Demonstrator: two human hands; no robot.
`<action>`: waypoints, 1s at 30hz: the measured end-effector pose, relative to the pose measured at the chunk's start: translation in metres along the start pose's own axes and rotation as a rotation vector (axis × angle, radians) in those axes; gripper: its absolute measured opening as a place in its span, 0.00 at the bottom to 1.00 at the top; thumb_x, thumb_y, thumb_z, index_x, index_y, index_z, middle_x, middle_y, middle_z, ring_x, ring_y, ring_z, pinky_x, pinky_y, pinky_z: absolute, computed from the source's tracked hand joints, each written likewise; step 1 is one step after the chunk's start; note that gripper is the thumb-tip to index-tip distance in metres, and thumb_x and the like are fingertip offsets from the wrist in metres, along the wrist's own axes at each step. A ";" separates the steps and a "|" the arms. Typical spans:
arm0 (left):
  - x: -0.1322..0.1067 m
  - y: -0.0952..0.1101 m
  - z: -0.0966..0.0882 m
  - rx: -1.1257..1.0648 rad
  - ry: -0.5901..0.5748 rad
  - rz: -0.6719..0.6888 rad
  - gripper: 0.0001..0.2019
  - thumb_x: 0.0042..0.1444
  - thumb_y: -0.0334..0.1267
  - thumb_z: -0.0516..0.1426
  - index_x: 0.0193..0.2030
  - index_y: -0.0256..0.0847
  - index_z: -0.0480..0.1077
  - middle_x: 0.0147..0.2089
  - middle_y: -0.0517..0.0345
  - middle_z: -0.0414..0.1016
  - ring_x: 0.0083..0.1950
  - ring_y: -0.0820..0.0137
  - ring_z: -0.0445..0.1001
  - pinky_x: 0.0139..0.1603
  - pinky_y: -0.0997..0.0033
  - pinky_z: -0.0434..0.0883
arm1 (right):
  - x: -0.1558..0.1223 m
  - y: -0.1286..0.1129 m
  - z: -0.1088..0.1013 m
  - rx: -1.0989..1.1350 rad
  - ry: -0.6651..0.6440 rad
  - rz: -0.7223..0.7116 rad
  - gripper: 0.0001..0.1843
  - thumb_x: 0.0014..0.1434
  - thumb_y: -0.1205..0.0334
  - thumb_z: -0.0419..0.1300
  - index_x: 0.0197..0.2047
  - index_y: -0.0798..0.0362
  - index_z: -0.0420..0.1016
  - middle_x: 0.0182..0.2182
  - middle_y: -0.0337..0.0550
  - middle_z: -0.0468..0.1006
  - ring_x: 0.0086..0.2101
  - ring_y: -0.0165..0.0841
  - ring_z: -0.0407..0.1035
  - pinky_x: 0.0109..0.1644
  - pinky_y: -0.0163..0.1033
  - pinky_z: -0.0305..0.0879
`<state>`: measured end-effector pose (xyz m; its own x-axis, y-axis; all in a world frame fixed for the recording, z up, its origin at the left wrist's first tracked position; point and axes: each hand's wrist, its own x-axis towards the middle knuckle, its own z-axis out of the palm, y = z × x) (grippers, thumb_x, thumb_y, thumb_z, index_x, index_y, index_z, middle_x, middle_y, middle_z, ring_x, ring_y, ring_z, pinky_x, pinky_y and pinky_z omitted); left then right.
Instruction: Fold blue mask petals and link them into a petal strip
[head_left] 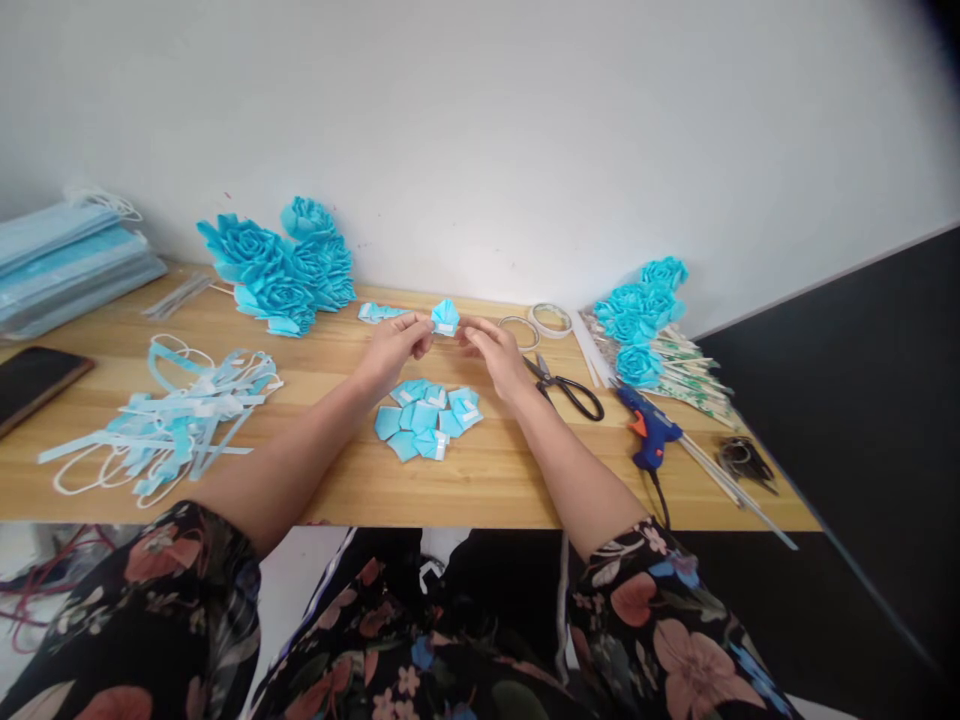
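Left hand [394, 352] pinches a small folded blue piece [445, 316] by its left edge; right hand [495, 358] just beside it on the right, contact unclear. Similar blue pieces [428, 418] lie nearer on the wooden table [510, 490], cut strips [176, 425] to the left, scissors [564, 387] and blue glue gun [652, 428] to the right. Blue flowers at far left [281, 270] and far right [637, 312].

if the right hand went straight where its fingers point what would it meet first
Probably the folded blue piece in the left hand; whether the right hand touches it is unclear.
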<state>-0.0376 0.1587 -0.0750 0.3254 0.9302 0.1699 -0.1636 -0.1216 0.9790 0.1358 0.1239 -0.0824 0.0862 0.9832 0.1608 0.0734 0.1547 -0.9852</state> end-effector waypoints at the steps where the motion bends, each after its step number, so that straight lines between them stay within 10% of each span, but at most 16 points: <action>1: 0.000 0.000 0.000 0.009 -0.003 0.000 0.12 0.49 0.41 0.58 0.20 0.39 0.64 0.19 0.62 0.63 0.22 0.77 0.59 0.25 0.74 0.57 | 0.000 0.000 0.000 0.035 -0.029 0.011 0.15 0.55 0.53 0.59 0.41 0.51 0.79 0.36 0.40 0.80 0.38 0.33 0.72 0.42 0.37 0.69; 14: -0.002 -0.004 0.004 0.307 0.189 0.176 0.06 0.54 0.40 0.58 0.32 0.39 0.70 0.20 0.66 0.62 0.23 0.76 0.58 0.26 0.74 0.56 | 0.001 0.003 0.003 -0.104 0.039 -0.091 0.11 0.54 0.53 0.61 0.29 0.52 0.76 0.26 0.36 0.75 0.30 0.29 0.66 0.38 0.36 0.62; 30: -0.005 -0.011 0.007 0.525 0.122 0.226 0.11 0.55 0.42 0.59 0.39 0.39 0.78 0.27 0.60 0.76 0.27 0.73 0.70 0.30 0.73 0.63 | -0.004 -0.002 0.008 -0.209 0.071 -0.189 0.11 0.54 0.54 0.60 0.30 0.53 0.76 0.26 0.37 0.77 0.29 0.29 0.68 0.36 0.35 0.64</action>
<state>-0.0309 0.1526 -0.0861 0.2217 0.8904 0.3975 0.2770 -0.4484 0.8498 0.1277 0.1207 -0.0811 0.1206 0.9283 0.3517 0.2976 0.3042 -0.9049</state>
